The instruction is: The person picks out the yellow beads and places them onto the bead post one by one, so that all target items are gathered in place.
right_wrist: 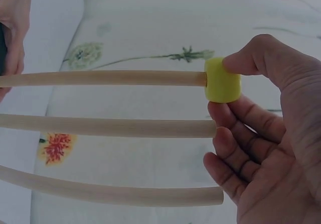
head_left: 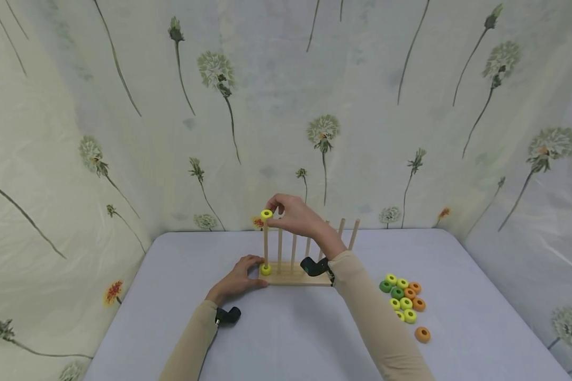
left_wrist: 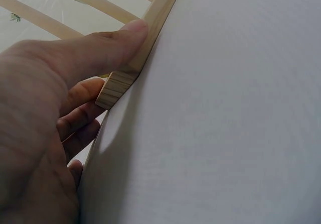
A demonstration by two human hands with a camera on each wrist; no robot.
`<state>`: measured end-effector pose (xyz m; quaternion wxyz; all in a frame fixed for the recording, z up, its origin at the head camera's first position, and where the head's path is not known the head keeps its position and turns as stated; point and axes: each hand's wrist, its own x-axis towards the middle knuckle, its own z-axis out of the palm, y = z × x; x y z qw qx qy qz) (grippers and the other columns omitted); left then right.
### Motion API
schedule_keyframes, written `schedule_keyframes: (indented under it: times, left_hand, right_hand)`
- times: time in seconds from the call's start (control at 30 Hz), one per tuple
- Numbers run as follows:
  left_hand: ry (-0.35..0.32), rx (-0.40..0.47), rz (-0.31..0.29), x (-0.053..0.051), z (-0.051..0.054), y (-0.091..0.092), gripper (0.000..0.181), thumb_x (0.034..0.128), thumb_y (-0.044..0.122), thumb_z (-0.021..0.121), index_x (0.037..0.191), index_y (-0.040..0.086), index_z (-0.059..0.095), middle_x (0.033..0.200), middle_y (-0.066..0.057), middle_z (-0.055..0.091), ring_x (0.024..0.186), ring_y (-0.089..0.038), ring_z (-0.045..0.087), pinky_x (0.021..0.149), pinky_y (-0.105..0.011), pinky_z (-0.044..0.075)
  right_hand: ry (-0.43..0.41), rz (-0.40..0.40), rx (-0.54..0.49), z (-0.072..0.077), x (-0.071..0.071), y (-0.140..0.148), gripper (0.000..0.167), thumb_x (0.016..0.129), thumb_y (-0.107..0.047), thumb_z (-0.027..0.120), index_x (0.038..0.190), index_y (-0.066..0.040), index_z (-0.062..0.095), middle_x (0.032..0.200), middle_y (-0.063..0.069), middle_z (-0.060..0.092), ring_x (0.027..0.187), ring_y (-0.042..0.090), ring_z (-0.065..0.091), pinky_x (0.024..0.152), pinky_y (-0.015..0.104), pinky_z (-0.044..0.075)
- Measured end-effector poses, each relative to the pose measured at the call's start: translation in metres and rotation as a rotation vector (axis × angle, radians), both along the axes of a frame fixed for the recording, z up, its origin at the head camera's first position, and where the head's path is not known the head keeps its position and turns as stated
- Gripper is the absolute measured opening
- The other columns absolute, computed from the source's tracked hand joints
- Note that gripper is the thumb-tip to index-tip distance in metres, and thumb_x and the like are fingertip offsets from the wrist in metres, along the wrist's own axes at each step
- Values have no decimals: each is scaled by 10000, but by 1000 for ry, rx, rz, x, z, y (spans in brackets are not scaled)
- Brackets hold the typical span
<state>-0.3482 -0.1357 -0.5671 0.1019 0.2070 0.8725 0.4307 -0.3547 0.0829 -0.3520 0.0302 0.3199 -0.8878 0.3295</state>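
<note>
Sleeves: the tan left sleeve point(head_left: 188, 338) and tan right sleeve point(head_left: 381, 317) reach in from the near side of the peg rack point(head_left: 295, 280), a black wrist camera point(head_left: 230, 316) on the left wrist and another point(head_left: 313, 266) on the right.
Stray bead: one orange bead point(head_left: 419, 337) lies apart from the others, nearer than the peg rack and to its right.
Loose beads: yellow beads point(head_left: 410, 319), green beads point(head_left: 397, 296) and more orange beads point(head_left: 418, 308) sit close together on the white tabletop point(head_left: 276, 344), right of the peg rack.
Left hand point(head_left: 237, 279): grips the left end of the peg rack's base, thumb on the near edge, fingers round the end.
Peg rack: a light wooden base with a row of upright pegs, standing on the tabletop.
Seated bead: a yellow bead point(head_left: 266, 271) rests at the foot of the rack's leftmost peg point(head_left: 266, 243).
Right hand point(head_left: 297, 216): above the peg rack, pinching a second yellow bead point(right_wrist: 223, 86) between thumb and fingers at the tip of that same peg.
Backdrop: dandelion-print cloth point(head_left: 271, 95) hangs behind the peg rack.
</note>
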Motion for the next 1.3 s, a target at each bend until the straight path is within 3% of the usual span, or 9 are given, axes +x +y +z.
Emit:
schedule_keyframes:
  times: [0.27, 0.67, 0.9, 1.03, 1.3]
  left_hand:
    - [-20, 15, 12, 3, 3, 1, 665, 789, 393, 786, 1359, 183, 514, 1461, -59, 405, 1422, -303, 272, 1155, -564, 225]
    - [-27, 15, 9, 0, 2, 0, 685, 776, 417, 791, 1358, 180, 520, 1462, -46, 411, 1425, -298, 270, 1159, -561, 219]
    - [-10, 24, -7, 0, 2, 0, 675, 780, 404, 791, 1350, 161, 523, 1448, -70, 418, 1415, -317, 280, 1151, -577, 220]
    - [9, 14, -12, -2, 1, -1, 677, 784, 387, 791, 1360, 167, 511, 1437, -71, 425, 1408, -312, 296, 1150, -568, 230]
    - [15, -2, -15, -2, -1, -2, 690, 782, 415, 785, 1369, 183, 504, 1438, -62, 431, 1408, -304, 300, 1151, -569, 229]
  right_hand:
    - [-27, 3, 12, 0, -1, -4, 220, 865, -215, 708, 1052, -142, 619, 1034, -17, 633, 933, 234, 550, 771, 304, 462]
    - [-62, 8, 23, -7, -4, -3, 214, 865, -251, 695, 1045, -161, 622, 1016, -34, 632, 855, 143, 516, 720, 278, 462]
    - [-67, 18, 35, -7, -4, -3, 275, 877, -244, 679, 1101, -92, 629, 1063, 29, 642, 905, 210, 560, 760, 295, 479]
    - [-64, 21, 37, -8, -4, -3, 248, 887, -236, 676, 1095, -111, 624, 1080, 74, 646, 941, 257, 582, 767, 305, 486]
    - [-48, 19, 28, -11, -4, -2, 238, 886, -252, 685, 1085, -138, 619, 1063, 12, 634, 939, 250, 577, 763, 304, 482]
